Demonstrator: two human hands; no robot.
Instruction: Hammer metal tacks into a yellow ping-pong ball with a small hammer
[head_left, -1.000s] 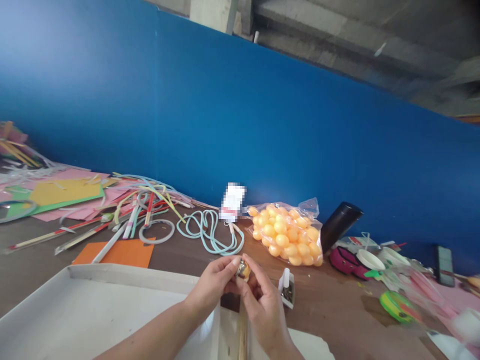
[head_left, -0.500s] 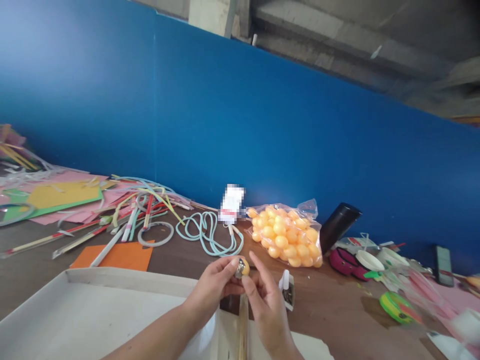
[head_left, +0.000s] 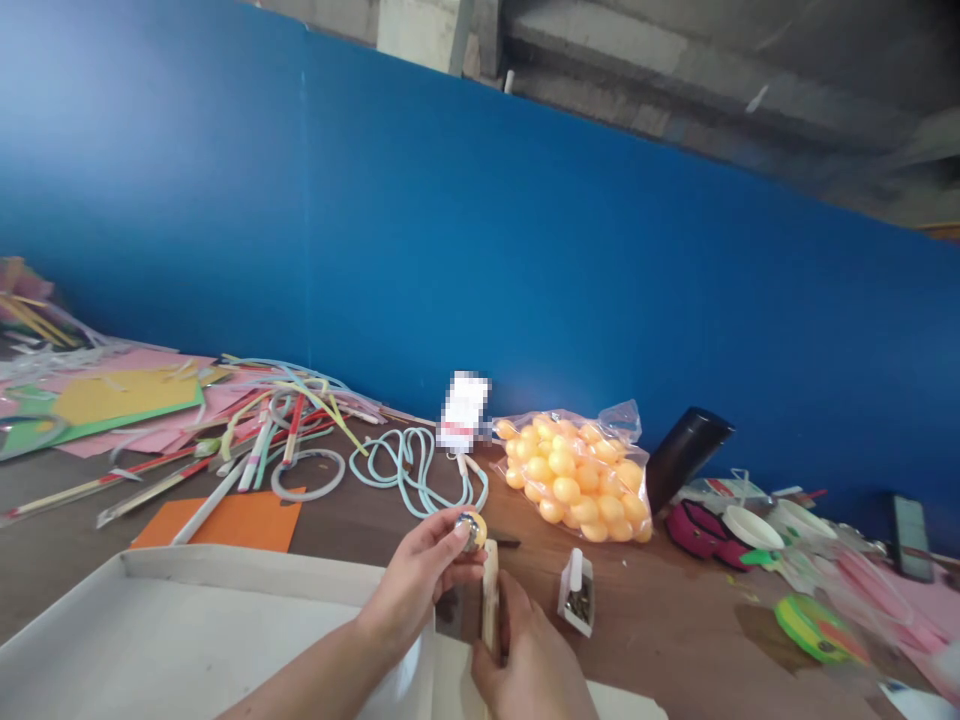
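Observation:
A small round ball [head_left: 471, 531], part yellow and part shiny silver, is pinched between the thumb and fingers of my left hand [head_left: 421, 570]. Just right of it, a pale wooden stick [head_left: 490, 590] runs away from me across the table. My right hand [head_left: 534, 650] has its thumb on one side of this stick and its fingers on the other, closed around it. Beyond my right hand lies a small open box [head_left: 576, 592] with small dark metal pieces inside.
A white tray [head_left: 247, 557] is at the left front. Behind my hands lie a blue cord [head_left: 420, 470] and a bag of orange balls [head_left: 574, 475]. A black cylinder [head_left: 686, 455], a pink case [head_left: 697, 528] and a green tape roll [head_left: 810, 628] are rightward. Coloured paper [head_left: 127, 395] and sticks clutter the left.
My right hand has left the ball and come down toward me onto the wooden stick. The ball stays in my left hand, with more of it showing. The small box is less covered.

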